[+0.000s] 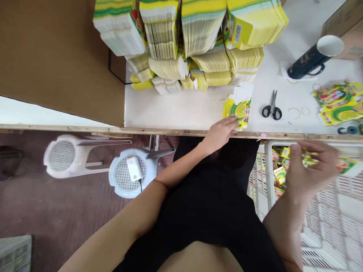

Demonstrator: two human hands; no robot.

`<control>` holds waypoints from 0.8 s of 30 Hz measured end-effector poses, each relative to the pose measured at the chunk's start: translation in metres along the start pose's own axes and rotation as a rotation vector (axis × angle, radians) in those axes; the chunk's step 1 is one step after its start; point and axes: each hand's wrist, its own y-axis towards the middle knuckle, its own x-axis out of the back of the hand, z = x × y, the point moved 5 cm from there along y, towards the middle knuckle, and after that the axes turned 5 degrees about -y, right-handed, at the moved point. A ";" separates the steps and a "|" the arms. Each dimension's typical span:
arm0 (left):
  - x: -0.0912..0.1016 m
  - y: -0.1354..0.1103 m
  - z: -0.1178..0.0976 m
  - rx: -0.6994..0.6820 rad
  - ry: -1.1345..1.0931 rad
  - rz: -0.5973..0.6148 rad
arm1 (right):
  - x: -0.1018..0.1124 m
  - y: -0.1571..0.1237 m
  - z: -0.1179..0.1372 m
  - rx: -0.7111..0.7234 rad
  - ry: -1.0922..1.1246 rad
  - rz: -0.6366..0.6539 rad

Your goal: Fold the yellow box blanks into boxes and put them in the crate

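My left hand [221, 132] is at the front edge of the table, its fingers closed on the near left corner of a few flat yellow-green printed cartons [239, 109]. White flaps stick out at the cartons' far end. Off to the right, my right hand [312, 170] is over a white plastic basket [269, 173], fingers curled and slightly blurred. A printed carton [347, 165] with a white end pokes out past its fingers, and the hand hides the rest. Small filled yellow, red and green packs [280, 175] lie in the basket.
Tall stacks of flat cartons [204, 34] fill the table's back. Black scissors [272, 107], a dark mug [312, 58], rubber bands [305, 110] and more printed cartons [340, 100] lie to the right. A cardboard box [56, 56] is at left; plastic stools [130, 173] stand below.
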 end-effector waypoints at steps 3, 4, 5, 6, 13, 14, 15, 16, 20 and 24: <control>0.006 -0.010 -0.005 -0.046 -0.028 -0.096 | -0.038 -0.017 0.009 -0.111 0.147 0.109; 0.008 -0.015 -0.012 -0.089 -0.053 -0.135 | -0.053 -0.023 0.008 -0.211 0.253 0.159; 0.009 -0.020 -0.020 -0.141 -0.083 -0.157 | -0.066 -0.027 0.007 -0.299 0.353 0.210; 0.008 -0.024 -0.028 -0.199 -0.118 -0.150 | -0.076 -0.031 0.005 -0.374 0.433 0.253; 0.012 -0.036 -0.046 -0.120 -0.513 -0.250 | -0.083 -0.036 0.001 -0.465 0.594 0.208; 0.013 -0.034 -0.041 -0.012 -0.622 -0.271 | -0.083 -0.038 0.004 -0.456 0.607 0.232; 0.010 -0.032 -0.036 0.089 -0.750 -0.238 | -0.084 -0.042 0.008 -0.454 0.623 0.268; 0.005 -0.030 -0.032 0.185 -0.880 -0.168 | -0.087 -0.046 0.011 -0.459 0.643 0.308; -0.014 -0.030 -0.026 0.391 -1.224 0.165 | -0.097 -0.058 0.019 -0.491 0.727 0.407; -0.010 -0.032 -0.027 0.328 -1.281 0.197 | -0.103 -0.059 0.019 -0.541 0.790 0.406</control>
